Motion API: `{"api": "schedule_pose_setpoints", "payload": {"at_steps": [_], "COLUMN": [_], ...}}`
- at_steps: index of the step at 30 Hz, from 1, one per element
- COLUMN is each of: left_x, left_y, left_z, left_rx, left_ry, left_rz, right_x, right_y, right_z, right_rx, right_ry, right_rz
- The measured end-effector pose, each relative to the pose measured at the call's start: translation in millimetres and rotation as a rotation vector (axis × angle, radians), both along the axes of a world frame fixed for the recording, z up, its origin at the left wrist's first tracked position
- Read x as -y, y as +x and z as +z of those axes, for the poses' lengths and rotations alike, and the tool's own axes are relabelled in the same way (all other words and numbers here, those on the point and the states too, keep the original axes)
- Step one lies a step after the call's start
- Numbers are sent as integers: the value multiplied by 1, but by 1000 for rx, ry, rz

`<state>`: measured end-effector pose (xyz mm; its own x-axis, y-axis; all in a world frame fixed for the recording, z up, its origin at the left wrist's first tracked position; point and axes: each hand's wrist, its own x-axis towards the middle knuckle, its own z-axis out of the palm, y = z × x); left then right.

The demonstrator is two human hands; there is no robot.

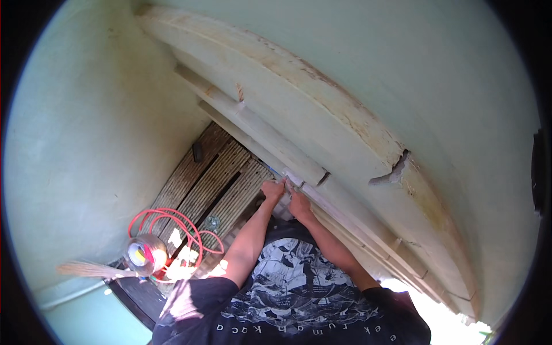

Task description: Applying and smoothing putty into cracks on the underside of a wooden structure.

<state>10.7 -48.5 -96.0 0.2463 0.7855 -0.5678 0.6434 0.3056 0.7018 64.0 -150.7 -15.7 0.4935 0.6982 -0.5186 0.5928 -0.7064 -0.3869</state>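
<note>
My left hand (273, 189) and my right hand (299, 202) are close together before me, arms stretched forward. Both are at the lower stepped ledge (315, 196) of a pale plastered wall. The left fingers are curled, and the right fingertips lie near them at the ledge's edge. Whether a small thing is pinched between them is too small to tell. Beside the fingertips, a stretch of the ledge looks lighter and slightly lilac (293, 176). A small blue strip (271, 168) shows just past my left hand.
A bamboo-slat platform (215, 185) stands left, with a dark object (197, 152), a coiled red hose (189, 224), and a clear glass or cup (212, 222). Nearer are a round container (148, 254) and a broom (92, 269). A cracked curved ledge (345, 116) juts out at right.
</note>
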Motion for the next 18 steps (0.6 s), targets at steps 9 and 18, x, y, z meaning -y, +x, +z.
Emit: {"api": "schedule_pose_setpoints", "payload": {"at_steps": [9,18], "left_x": [-4,0], "left_y": [4,6], "left_z": [-15,6], "left_rx": [-13,-63], "left_ry": [53,66], "left_rz": [37,-2], "right_x": [-5,-3], "right_y": [2,0], "right_z": [3,4], "right_rx": [21,20], "right_ry": [5,-26], "right_rz": [32,-7]}}
